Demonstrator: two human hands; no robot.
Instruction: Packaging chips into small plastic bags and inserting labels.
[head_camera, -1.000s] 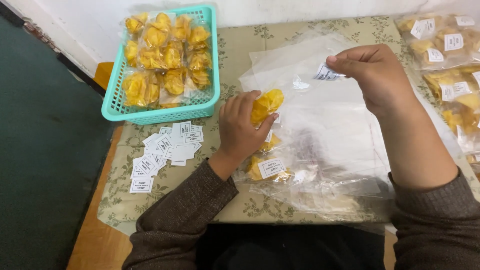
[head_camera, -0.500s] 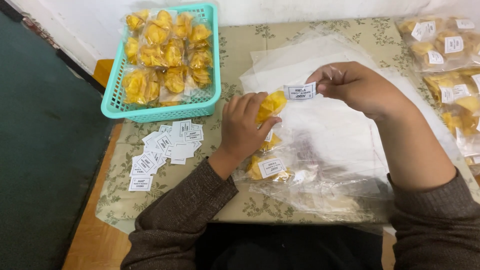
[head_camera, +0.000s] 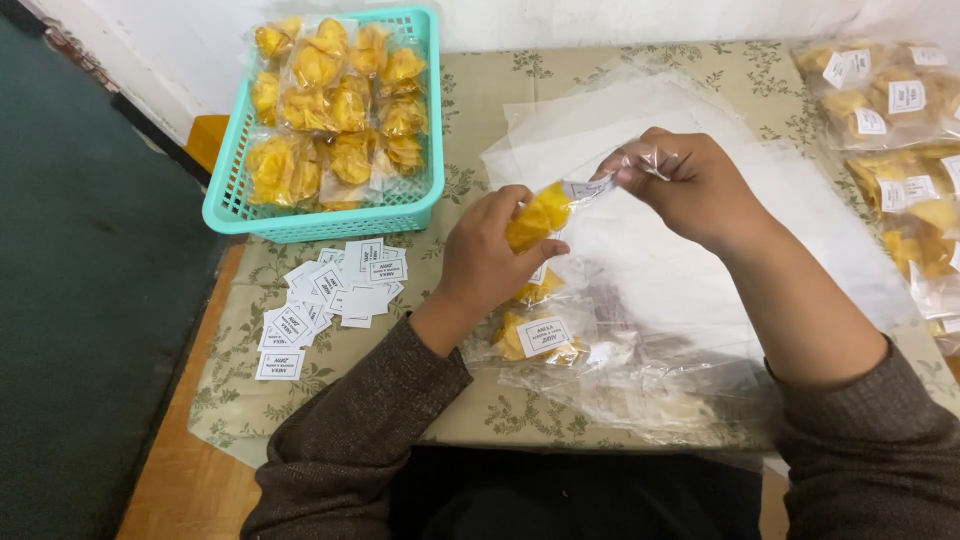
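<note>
on a low table (head_camera: 620, 80) spread with a flowered cloth, clear plastic sheets (head_camera: 760, 300) cover most of the middle and right. at the far left corner stands a teal basket (head_camera: 330, 215) piled with bagged yellow snacks, and more labelled bags (head_camera: 890, 110) lie along the right edge. a loose scatter of small white paper labels (head_camera: 330, 295) sits on the cloth near the left forearm, and one finished, labelled packet (head_camera: 535, 335) rests just under the left wrist.

above the sheets, the left hand (head_camera: 490, 255) is closed around a yellow snack (head_camera: 538, 215) wrapped in thin clear film, thumb and fingers pinching it. the right hand (head_camera: 690, 185) is closed in a pinch on the film's free end, where a white label (head_camera: 588, 188) sits between the two hands; how firmly the label is stuck cannot be told.

as a judgement: the film looks thin and stretched, so a hard pull from the right could tear it or drag the label askew. the snack looks brittle, and a tight squeeze by the left could crumble it. a sleeve brushing the loose labels could sweep some off the table edge.
</note>
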